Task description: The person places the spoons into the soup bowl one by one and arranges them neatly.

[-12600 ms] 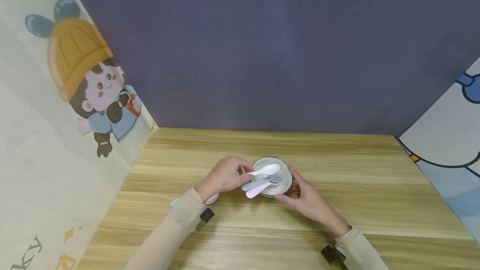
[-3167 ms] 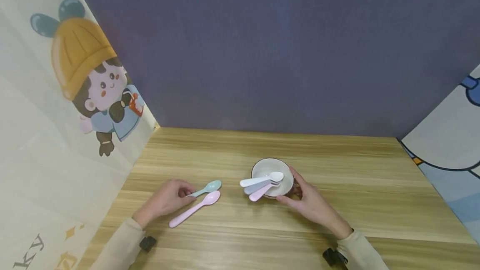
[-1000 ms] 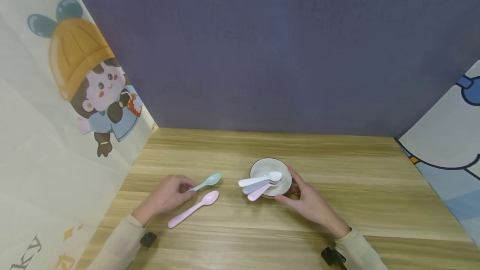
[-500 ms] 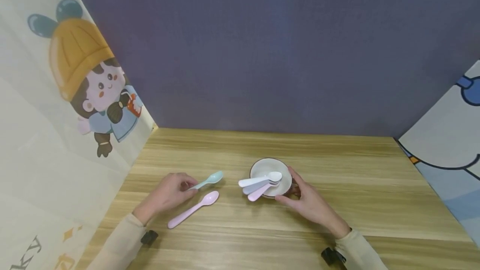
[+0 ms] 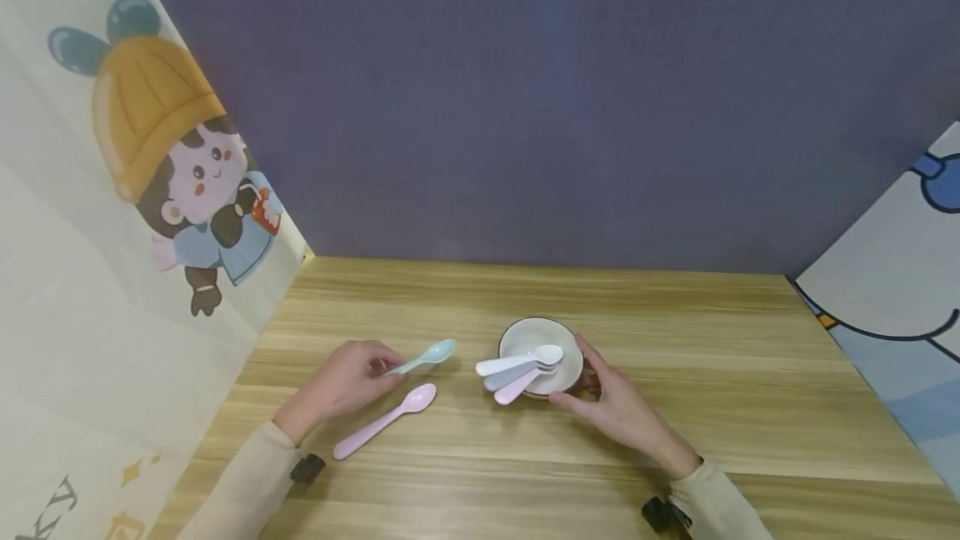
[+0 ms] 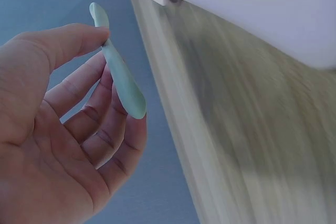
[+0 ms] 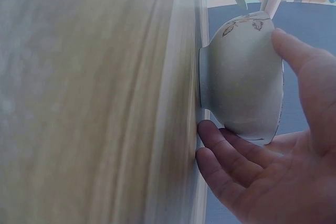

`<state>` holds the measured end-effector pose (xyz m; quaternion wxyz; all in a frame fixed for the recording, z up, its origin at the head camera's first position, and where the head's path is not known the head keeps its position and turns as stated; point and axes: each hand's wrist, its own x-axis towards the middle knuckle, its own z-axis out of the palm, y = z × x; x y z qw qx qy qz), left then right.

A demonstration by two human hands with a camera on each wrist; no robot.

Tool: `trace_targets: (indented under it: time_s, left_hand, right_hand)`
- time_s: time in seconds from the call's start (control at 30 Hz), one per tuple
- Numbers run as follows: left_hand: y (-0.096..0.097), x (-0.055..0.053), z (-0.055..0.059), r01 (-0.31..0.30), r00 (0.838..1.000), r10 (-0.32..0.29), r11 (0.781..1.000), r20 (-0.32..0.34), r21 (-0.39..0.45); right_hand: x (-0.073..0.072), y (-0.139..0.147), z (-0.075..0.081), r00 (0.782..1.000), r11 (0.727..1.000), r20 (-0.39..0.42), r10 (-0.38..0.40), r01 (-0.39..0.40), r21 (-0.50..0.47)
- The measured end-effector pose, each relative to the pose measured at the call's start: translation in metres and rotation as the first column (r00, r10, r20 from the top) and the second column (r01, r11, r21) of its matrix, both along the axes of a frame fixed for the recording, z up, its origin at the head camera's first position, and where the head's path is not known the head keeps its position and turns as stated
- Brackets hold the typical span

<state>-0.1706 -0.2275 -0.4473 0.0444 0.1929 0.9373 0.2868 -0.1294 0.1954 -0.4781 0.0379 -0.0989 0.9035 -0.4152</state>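
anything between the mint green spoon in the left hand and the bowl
Yes, partly: handles of the white spoon, lavender spoon and pink spoon resting in the bowl jut over its rim toward the mint green spoon. Nothing else visible stands between; the other pink spoon lies off that line, on the near side.

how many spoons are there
5: a white spoon, a lavender spoon and a pink spoon in the bowl; a mint spoon in the left hand; another pink spoon on the table. More may be hidden in the bowl.
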Motion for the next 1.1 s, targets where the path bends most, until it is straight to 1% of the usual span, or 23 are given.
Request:
trace_targets:
  time_s: [0.17, 0.3, 0.63, 0.8, 1.1]
  left_hand:
    - [0.005, -0.002, 0.003, 0.023, 1.000, -0.023, 1.000, 0.015, 0.010]
    - [0.009, -0.003, 0.005, 0.028, 0.999, -0.029, 1.000, 0.027, 0.009]
    - [0.018, -0.010, 0.011, 0.039, 0.999, -0.039, 0.999, -0.013, -0.004]
    - [0.025, -0.012, 0.016, 0.044, 0.999, -0.044, 0.999, -0.023, -0.016]
    - [0.036, -0.014, 0.021, 0.062, 0.997, -0.063, 0.998, -0.044, -0.031]
  right_hand:
    - [0.000, -0.001, -0.001, 1.000, 1.000, 0.004, -0.006, 0.006, 0.009]
    - [-0.001, -0.002, 0.000, 1.000, 1.000, 0.005, -0.002, 0.002, 0.015]
    - [0.000, 0.000, 0.000, 1.000, 1.000, -0.013, 0.006, -0.006, 0.007]
    - [0.000, 0.000, -0.001, 1.000, 1.000, -0.020, 0.004, -0.003, 0.018]
    - [-0.001, 0.001, -0.002, 1.000, 1.000, -0.010, 0.007, -0.007, 0.005]
